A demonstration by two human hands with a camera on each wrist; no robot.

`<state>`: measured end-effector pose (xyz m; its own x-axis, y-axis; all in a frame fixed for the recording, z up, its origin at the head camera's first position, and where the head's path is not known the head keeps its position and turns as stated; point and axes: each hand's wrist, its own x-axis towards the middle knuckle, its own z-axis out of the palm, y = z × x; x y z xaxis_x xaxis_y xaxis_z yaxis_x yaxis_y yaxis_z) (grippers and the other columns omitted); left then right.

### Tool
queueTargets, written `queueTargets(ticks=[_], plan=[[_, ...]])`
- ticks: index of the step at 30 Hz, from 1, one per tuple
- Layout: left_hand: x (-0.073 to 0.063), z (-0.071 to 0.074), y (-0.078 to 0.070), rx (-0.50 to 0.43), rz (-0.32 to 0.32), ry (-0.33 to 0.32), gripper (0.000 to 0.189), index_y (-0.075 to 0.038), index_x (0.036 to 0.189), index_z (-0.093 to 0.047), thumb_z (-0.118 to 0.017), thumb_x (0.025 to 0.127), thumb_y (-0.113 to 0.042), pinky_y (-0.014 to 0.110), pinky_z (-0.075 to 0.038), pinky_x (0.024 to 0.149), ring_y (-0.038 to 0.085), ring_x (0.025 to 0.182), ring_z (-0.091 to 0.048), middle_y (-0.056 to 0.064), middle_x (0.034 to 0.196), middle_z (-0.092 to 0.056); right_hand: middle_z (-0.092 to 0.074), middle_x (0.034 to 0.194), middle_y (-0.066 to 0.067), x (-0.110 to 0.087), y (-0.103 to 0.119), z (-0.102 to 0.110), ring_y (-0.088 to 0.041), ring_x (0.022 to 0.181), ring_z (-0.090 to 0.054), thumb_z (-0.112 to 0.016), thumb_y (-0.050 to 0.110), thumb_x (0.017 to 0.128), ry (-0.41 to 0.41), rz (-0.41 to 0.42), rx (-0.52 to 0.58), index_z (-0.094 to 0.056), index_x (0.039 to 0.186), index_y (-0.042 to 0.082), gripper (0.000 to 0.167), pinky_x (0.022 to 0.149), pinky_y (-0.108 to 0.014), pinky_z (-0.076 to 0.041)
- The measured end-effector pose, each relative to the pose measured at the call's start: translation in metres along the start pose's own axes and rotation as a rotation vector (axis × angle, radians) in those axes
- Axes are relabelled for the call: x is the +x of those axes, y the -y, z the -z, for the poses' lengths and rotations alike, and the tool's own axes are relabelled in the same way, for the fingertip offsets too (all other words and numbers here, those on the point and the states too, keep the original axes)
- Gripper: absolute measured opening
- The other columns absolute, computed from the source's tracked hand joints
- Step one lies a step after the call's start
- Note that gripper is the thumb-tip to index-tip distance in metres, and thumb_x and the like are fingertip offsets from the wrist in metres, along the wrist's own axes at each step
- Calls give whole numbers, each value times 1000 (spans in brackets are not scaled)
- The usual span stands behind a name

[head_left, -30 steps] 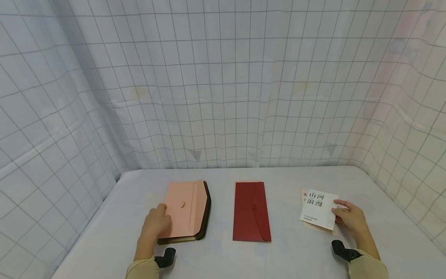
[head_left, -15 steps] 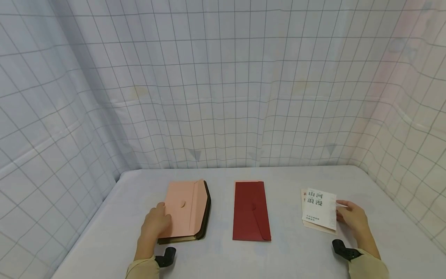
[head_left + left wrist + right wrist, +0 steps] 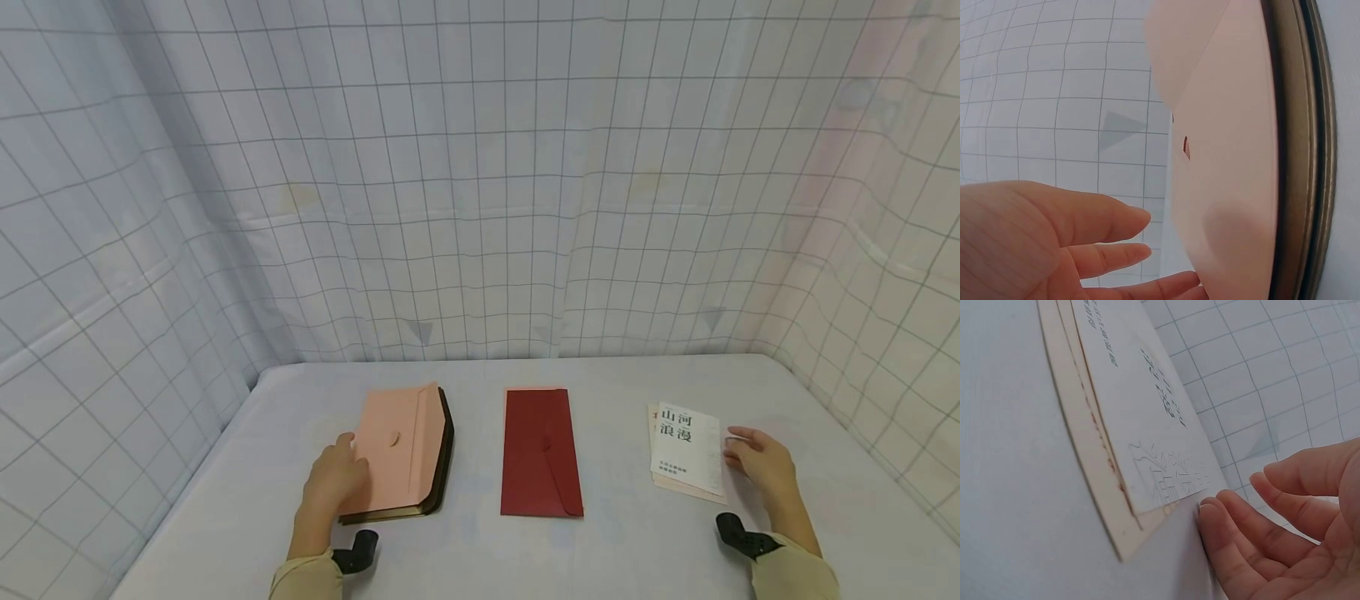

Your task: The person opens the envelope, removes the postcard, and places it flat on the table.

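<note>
Loosely curled and gripping nothing, my right hand point(image 3: 763, 467) is hovering just beside a white printed card point(image 3: 688, 450) that is lying over a cream card point(image 3: 1082, 419); my left hand point(image 3: 333, 482) is relaxing with thumb apart, its fingertips touching the edge of a pink envelope point(image 3: 390, 467), which is resting on a gold-edged book point(image 3: 1297, 150)
</note>
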<state>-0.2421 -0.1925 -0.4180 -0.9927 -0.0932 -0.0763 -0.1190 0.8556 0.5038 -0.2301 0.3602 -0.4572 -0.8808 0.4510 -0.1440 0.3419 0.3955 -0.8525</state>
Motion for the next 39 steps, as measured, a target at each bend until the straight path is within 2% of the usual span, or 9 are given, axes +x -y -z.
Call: queueTargets(ticks=[8,11,13,15,17,19,25,35,39], plan=[[0,0,-3,-15,15,16,56,12,137,-32,-41,87,-11,61,-40,92,55,116,-43,40,129,-42,-45,135,-28,1,2,-1,11,69,-50,-43,22,97,28,15,29,-40,137,-5,48,58,-8,-43],[0,0,-5,-23,44,20,56,8,139,-31,-41,88,-13,68,-35,92,56,120,-39,38,133,-40,-53,127,-24,1,3,0,12,70,-52,-43,23,97,41,29,53,-39,137,-5,49,61,-7,-44],[0,0,-7,-31,67,16,55,5,140,-31,-42,89,-14,72,-31,91,57,122,-36,36,134,-38,-63,109,-11,1,3,0,12,70,-54,-44,22,97,58,42,86,-38,138,-6,50,64,-7,-46],[-1,0,-9,-47,76,6,55,3,140,-31,-43,89,-15,74,-29,90,57,123,-34,35,135,-38,-64,92,8,0,4,0,11,71,-56,-45,20,97,81,57,134,-36,138,-8,50,67,-9,-49],[0,0,-11,-66,55,-12,54,3,139,-33,-43,89,-15,74,-30,90,57,122,-35,35,134,-40,-57,83,24,-1,4,-1,10,73,-58,-45,18,96,112,72,182,-34,139,-8,51,70,-11,-50],[1,-2,-12,-91,13,-29,53,5,138,-35,-44,89,-14,70,-35,89,56,118,-41,35,130,-45,-54,80,29,-2,5,-2,10,75,-59,-46,18,97,141,84,218,-32,140,-9,52,72,-11,-51],[3,-10,-19,-174,-114,-47,52,9,135,-38,-46,87,-10,56,-46,84,48,105,-54,35,116,-54,-53,85,30,-3,7,-4,11,78,-59,-46,20,97,189,105,244,-29,141,-8,55,74,-10,-49],[0,-15,-32,-244,-187,-81,47,8,133,-41,-48,92,-13,50,-47,82,38,98,-57,27,105,-60,-57,85,26,-6,14,-8,8,79,-61,-45,16,97,251,139,275,-27,140,-12,54,76,-11,-50],[-2,-15,-37,-278,-211,-97,46,8,132,-42,-50,90,-9,50,-47,83,37,99,-57,25,103,-61,-57,87,24,-7,16,-10,7,81,-62,-45,15,98,277,148,275,-26,140,-12,54,78,-11,-50]])
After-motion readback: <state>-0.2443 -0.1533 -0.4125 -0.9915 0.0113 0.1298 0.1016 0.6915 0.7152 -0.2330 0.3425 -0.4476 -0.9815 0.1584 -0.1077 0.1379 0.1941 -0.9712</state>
